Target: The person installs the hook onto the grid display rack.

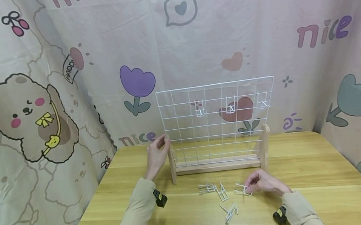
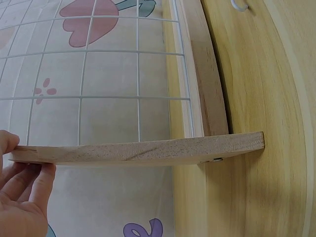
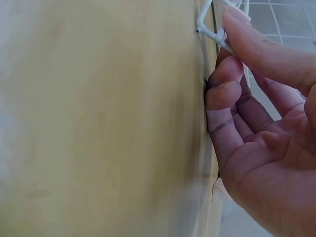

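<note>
A white wire grid panel stands upright in a wooden stand on the table. My left hand pinches the top of the stand's left post; in the left wrist view, thumb and fingers lie on either side of this wooden post. Over the tabletop in front of the stand, my right hand pinches a white wire hook between thumb and fingers. Loose on the table to its left lie three similar hooks, one beside another and the third nearer me.
Three white hooks hang on the upper part of the grid: one left, one in the middle and one right. The stand's right post rises behind my right hand. A printed curtain hangs behind the wooden table.
</note>
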Available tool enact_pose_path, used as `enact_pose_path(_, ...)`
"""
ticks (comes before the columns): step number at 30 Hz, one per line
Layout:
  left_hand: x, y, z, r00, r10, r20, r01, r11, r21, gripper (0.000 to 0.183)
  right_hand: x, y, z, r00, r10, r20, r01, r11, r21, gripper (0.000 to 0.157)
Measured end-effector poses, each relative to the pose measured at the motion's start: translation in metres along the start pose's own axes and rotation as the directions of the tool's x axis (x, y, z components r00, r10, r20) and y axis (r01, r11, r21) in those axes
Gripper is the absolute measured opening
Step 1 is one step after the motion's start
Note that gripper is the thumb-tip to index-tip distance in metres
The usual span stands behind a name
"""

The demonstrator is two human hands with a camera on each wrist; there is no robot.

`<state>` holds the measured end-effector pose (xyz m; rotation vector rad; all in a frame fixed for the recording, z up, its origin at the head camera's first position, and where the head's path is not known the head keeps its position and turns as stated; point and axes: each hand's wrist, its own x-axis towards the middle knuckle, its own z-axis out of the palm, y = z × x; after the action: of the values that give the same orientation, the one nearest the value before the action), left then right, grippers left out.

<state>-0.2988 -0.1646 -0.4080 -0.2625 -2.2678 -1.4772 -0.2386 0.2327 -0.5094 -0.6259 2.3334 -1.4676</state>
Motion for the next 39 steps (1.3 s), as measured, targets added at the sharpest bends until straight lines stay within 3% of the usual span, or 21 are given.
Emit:
enact_pose_path(9,-0.001,0.0,-0.001,1.0,-0.01,0.005,0.01,1.0,-0.002,0.042,-0.001,-0.004,0.002,0.999,0.037,-0.026,-0.037,0.999,-0.014,0.019)
enact_pose_path(25,-0.001,0.001,-0.001,1.0,-0.003,0.005,0.003,1.0,-0.005,0.041,0.002,-0.015,0.001,0.999,0.0,-0.041,0.0,1.0,0.01,0.017)
enact_pose_path(39,0.0,0.0,0.0,1.0,-0.02,0.01,0.02,1.0,0.0,0.041,0.003,-0.045,0.007,0.996,0.03,-0.08,-0.026,0.999,0.047,0.02)
